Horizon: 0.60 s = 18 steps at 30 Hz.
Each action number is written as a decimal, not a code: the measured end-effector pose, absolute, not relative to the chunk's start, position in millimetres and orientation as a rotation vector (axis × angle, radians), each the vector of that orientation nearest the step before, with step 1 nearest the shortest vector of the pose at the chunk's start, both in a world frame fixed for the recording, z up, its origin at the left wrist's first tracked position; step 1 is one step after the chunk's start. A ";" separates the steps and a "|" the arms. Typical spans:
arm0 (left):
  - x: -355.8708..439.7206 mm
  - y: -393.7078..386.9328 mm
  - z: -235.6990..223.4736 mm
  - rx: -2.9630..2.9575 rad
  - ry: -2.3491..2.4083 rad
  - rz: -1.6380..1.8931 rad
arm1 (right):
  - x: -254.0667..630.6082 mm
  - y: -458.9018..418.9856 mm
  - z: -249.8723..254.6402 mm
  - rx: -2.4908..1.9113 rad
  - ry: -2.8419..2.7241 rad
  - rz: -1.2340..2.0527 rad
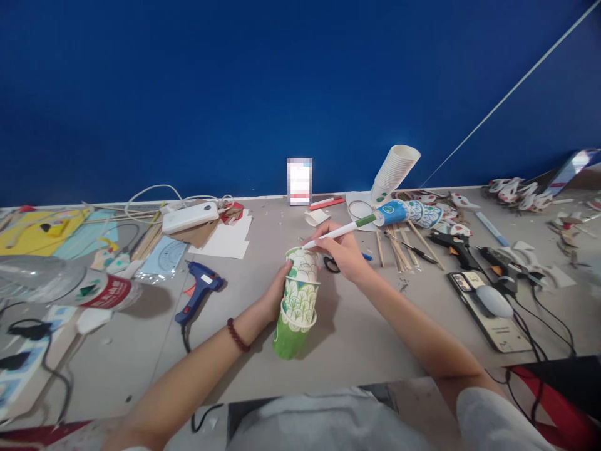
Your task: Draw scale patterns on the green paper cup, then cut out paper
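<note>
Several green-and-white patterned paper cups point(300, 300) are joined end to end in a tilted column above the desk. My left hand point(277, 293) wraps round the column's left side, its fingers partly hidden behind the cups. Between the fingers of my right hand point(345, 250) is a white marker pen point(335, 232) with a green band near its far end. The pen's tip meets or nearly meets the rim of the top cup; I cannot tell which.
A blue glue gun point(200, 289) and a plastic bottle point(103, 289) lie to the left. Behind on the right stand stacked white cups point(395, 172) beside a blue cup column point(408, 213). A phone point(491, 313) carrying a mouse point(494, 301) lies right, near black glue guns point(502, 266).
</note>
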<state>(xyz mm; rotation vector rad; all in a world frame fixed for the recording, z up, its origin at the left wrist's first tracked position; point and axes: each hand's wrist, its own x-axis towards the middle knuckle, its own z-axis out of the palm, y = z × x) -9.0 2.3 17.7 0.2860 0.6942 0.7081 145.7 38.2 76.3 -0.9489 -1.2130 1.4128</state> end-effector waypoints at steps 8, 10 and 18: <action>-15.5 6.5 10.8 0.216 0.477 0.739 | 148.0 40.4 73.5 -0.941 -1.221 1.398; -15.5 6.4 10.4 0.207 0.465 0.755 | 148.3 41.4 72.4 -0.971 -1.228 1.378; -16.6 4.7 9.9 0.244 0.516 0.728 | 148.6 42.2 65.3 -1.108 -1.440 1.188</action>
